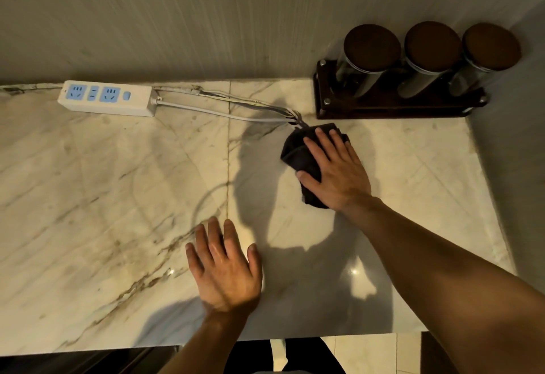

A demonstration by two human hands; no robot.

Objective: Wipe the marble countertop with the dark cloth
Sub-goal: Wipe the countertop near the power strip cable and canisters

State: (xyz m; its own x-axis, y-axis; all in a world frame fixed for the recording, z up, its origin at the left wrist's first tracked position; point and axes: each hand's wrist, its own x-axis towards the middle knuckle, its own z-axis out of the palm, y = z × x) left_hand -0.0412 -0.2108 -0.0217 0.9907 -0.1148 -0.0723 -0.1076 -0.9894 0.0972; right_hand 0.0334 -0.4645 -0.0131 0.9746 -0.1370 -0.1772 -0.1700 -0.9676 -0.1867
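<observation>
The right hand (336, 171) is pressing the dark cloth (298, 152) flat, fingers spread; soft and limp, it is likely bunching unless palmed centrally. The left hand (225, 267) is resting splayed on the surface (103, 196).

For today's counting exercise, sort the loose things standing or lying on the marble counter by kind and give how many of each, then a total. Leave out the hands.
Jars with dark lids: 3
Jar rack: 1
Power strip: 1
Dark cloth: 1
Total: 6
</observation>
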